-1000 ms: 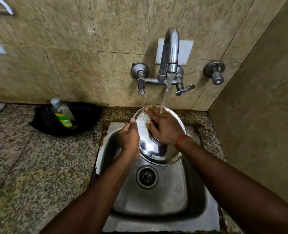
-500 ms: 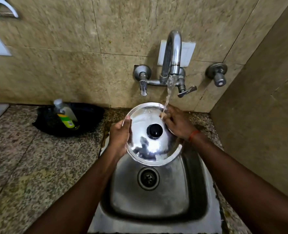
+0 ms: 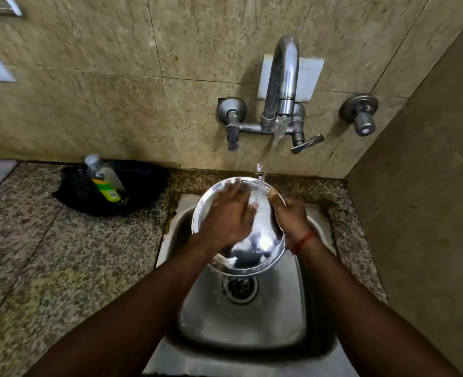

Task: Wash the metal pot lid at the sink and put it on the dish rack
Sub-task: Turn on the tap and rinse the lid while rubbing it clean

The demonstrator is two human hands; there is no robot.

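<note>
The round shiny metal pot lid is held tilted over the steel sink, under water running from the tap. My left hand lies flat on the lid's face with fingers spread, blurred, and hides the knob. My right hand grips the lid's right rim; a red thread is tied at its wrist. No dish rack is in view.
A soap bottle with a green label stands in a black pan on the granite counter to the left. Tiled walls close in behind and on the right. The drain lies below the lid.
The left hand has left the lid's left rim and now lies on its face, covering the knob. The right hand has shifted down the right rim. The lid sits slightly lower.
</note>
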